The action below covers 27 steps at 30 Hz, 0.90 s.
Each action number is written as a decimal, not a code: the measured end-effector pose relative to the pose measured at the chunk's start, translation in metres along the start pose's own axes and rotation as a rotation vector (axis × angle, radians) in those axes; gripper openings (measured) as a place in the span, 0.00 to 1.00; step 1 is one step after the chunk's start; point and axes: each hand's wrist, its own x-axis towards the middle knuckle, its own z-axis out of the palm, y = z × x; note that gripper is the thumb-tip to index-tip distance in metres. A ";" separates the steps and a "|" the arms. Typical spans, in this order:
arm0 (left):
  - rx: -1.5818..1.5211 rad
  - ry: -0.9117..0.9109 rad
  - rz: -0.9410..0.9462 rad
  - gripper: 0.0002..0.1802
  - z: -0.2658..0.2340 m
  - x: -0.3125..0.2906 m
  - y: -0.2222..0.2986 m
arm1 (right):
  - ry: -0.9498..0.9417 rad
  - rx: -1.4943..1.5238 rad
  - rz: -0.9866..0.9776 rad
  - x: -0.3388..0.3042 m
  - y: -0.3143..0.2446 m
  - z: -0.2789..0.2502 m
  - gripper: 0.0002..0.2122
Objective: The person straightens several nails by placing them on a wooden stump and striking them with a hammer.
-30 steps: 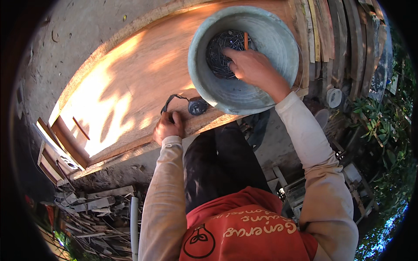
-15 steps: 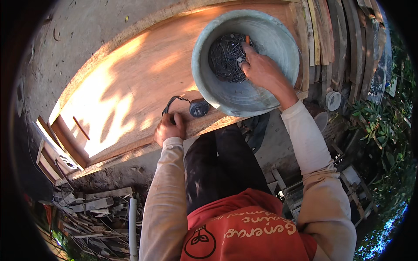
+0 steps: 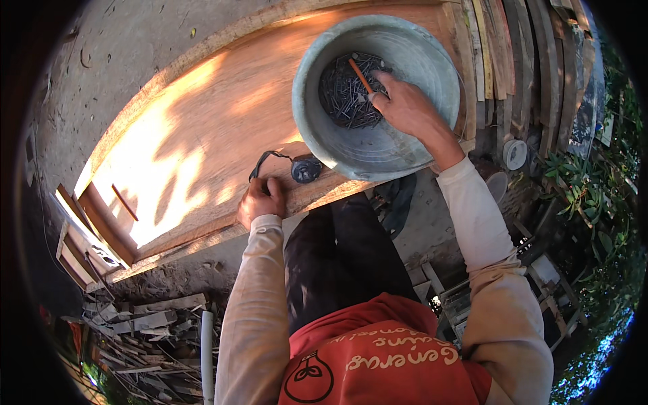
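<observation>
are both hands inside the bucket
No, only the right hand reaches into the bucket, at the nails, while the left hand rests on the wooden edge outside it.

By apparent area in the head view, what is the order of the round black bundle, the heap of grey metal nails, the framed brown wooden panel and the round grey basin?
1. Framed brown wooden panel
2. Round grey basin
3. Heap of grey metal nails
4. Round black bundle

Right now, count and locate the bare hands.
2: the left hand on the near edge of the wooden panel, beside the black bundle; the right hand inside the grey bucket, over nails. No others show.
</observation>
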 end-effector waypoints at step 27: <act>-0.003 0.031 -0.001 0.18 0.002 -0.001 -0.006 | -0.032 0.203 -0.119 0.012 0.019 0.009 0.09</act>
